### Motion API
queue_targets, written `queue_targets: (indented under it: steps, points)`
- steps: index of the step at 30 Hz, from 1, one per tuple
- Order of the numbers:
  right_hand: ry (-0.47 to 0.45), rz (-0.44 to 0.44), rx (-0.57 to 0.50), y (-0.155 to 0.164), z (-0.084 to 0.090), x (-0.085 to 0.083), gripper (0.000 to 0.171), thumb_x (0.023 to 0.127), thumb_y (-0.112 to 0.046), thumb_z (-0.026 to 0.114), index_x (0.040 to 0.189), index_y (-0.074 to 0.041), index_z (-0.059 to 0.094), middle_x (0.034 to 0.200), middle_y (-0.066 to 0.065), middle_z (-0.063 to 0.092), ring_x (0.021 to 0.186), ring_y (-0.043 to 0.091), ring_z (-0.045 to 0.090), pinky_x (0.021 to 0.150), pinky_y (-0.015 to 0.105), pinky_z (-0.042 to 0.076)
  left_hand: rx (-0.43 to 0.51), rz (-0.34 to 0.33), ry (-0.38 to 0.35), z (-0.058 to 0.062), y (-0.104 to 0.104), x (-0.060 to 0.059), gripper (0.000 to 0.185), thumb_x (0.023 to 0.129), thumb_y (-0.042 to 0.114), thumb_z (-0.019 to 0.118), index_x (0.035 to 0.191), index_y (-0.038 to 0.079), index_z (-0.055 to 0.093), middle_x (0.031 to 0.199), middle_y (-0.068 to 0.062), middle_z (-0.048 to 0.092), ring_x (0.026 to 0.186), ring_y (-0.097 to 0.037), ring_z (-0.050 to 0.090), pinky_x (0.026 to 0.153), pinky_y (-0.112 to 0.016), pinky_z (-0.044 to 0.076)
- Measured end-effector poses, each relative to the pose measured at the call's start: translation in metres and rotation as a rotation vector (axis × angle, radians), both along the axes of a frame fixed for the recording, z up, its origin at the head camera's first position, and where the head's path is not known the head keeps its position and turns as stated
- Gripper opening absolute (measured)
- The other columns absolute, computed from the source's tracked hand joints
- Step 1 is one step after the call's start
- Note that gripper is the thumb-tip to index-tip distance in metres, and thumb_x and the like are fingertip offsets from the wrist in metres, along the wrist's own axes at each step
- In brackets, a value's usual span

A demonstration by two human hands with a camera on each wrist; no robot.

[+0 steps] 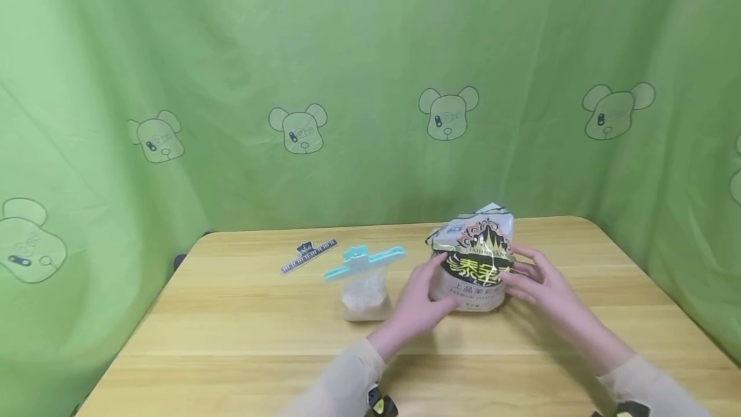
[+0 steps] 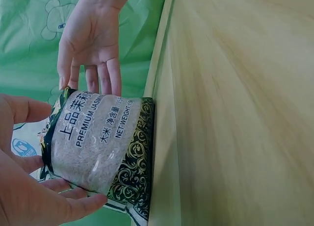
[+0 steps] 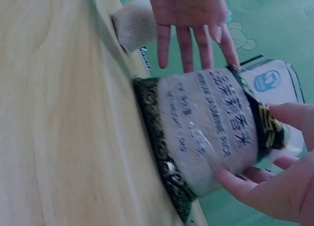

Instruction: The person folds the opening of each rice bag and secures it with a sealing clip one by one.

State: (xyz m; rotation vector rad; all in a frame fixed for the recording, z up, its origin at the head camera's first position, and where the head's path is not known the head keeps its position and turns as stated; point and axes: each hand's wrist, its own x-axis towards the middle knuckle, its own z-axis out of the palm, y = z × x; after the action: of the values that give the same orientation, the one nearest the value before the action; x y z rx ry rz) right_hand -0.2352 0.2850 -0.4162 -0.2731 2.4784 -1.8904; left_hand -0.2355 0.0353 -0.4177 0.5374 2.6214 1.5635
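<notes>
At the left of the head view, a small black ruler-printed clip [image 1: 309, 255] lies on the wooden table [image 1: 231, 340], toward its far edge. Just right of it stands a small clear bag of grain [image 1: 365, 298], its top pinched by a turquoise sealing clip [image 1: 365, 261].

Right of center, below the middle of the frame, the left hand [image 1: 418, 304] rests with straight, spread fingers against the left side of a bag of jasmine rice [image 1: 473, 262]. The rice bag stands upright on the table, its black-and-gold top folded over. The left wrist view shows that hand [image 2: 34, 191] at the lower left, its fingers lying flat along the bag [image 2: 100, 147].

On the bag's right side, the right hand [image 1: 541, 285] touches it with fingers extended, not clenched. In the right wrist view this hand [image 3: 274, 187] sits at the lower right, fingertips on the bag [image 3: 211, 133], thumb near the folded top.

A green curtain [image 1: 370, 82] printed with bear heads hangs behind.
</notes>
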Motion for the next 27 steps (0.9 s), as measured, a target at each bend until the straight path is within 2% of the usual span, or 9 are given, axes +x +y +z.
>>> queue_targets:
  steps: [2, 4, 7, 8, 14, 19, 27]
  points:
    - [-0.014, 0.032, -0.051, 0.004, 0.002, 0.001, 0.066, 0.097, -0.017, 0.059, 0.15, -0.003, 0.021, 0.142, 0.032, 0.041, 0.103, -0.009, 0.058, 0.089, 0.023, 0.056, -0.015, 0.003, -0.006, 0.001, -0.003, 0.002, 0.079, 0.082, 0.03, 0.074, 0.148, 0.038, 0.033, 0.151, 0.001, 0.042, 0.136, -0.023, 0.045, 0.109, -0.052, 0.042]
    - [-0.042, 0.059, -0.082, 0.008, 0.003, 0.002, 0.055, 0.097, -0.015, 0.059, 0.145, -0.008, 0.031, 0.133, 0.015, 0.055, 0.103, -0.005, 0.061, 0.09, 0.029, 0.057, -0.032, 0.001, -0.007, 0.003, -0.006, 0.003, 0.076, 0.082, 0.03, 0.073, 0.147, 0.037, 0.036, 0.15, 0.001, 0.045, 0.134, -0.023, 0.046, 0.108, -0.052, 0.043]
    - [-0.066, 0.119, -0.1, 0.015, 0.005, 0.001, 0.043, 0.097, -0.012, 0.057, 0.137, -0.016, 0.041, 0.118, -0.011, 0.06, 0.105, 0.001, 0.063, 0.09, 0.035, 0.057, -0.052, -0.012, -0.01, 0.006, -0.009, 0.005, 0.071, 0.082, 0.03, 0.072, 0.145, 0.035, 0.04, 0.146, 0.0, 0.049, 0.131, -0.023, 0.049, 0.106, -0.049, 0.045]
    - [-0.063, 0.142, -0.097, 0.017, 0.006, 0.001, 0.041, 0.097, -0.011, 0.057, 0.135, -0.017, 0.042, 0.117, -0.013, 0.061, 0.105, 0.003, 0.063, 0.09, 0.035, 0.057, -0.053, -0.02, -0.011, 0.007, -0.01, 0.006, 0.07, 0.083, 0.03, 0.072, 0.145, 0.034, 0.041, 0.146, 0.0, 0.049, 0.131, -0.023, 0.049, 0.107, -0.048, 0.045]
    - [-0.043, 0.287, -0.091, 0.029, 0.009, 0.006, 0.038, 0.097, -0.003, 0.053, 0.13, -0.02, 0.048, 0.118, -0.011, 0.063, 0.107, 0.007, 0.065, 0.089, 0.035, 0.058, -0.047, -0.069, -0.025, 0.014, -0.017, 0.011, 0.063, 0.085, 0.029, 0.07, 0.142, 0.031, 0.046, 0.148, 0.0, 0.049, 0.134, -0.024, 0.049, 0.111, -0.047, 0.041]
    - [-0.063, 0.376, -0.073, 0.037, 0.012, 0.006, 0.04, 0.095, 0.0, 0.053, 0.129, -0.022, 0.049, 0.119, -0.011, 0.063, 0.108, 0.008, 0.065, 0.091, 0.035, 0.057, -0.043, -0.082, -0.059, 0.019, -0.023, 0.014, 0.059, 0.084, 0.028, 0.071, 0.139, 0.033, 0.049, 0.145, -0.001, 0.052, 0.13, -0.027, 0.053, 0.108, -0.05, 0.044]
    - [-0.098, 0.396, 0.0, 0.04, 0.017, 0.007, 0.036, 0.096, -0.001, 0.054, 0.126, -0.02, 0.049, 0.12, -0.009, 0.064, 0.108, 0.01, 0.065, 0.091, 0.035, 0.057, -0.027, -0.094, -0.082, 0.023, -0.026, 0.017, 0.049, 0.085, 0.025, 0.071, 0.131, 0.031, 0.055, 0.138, -0.006, 0.059, 0.121, -0.029, 0.06, 0.098, -0.048, 0.052]
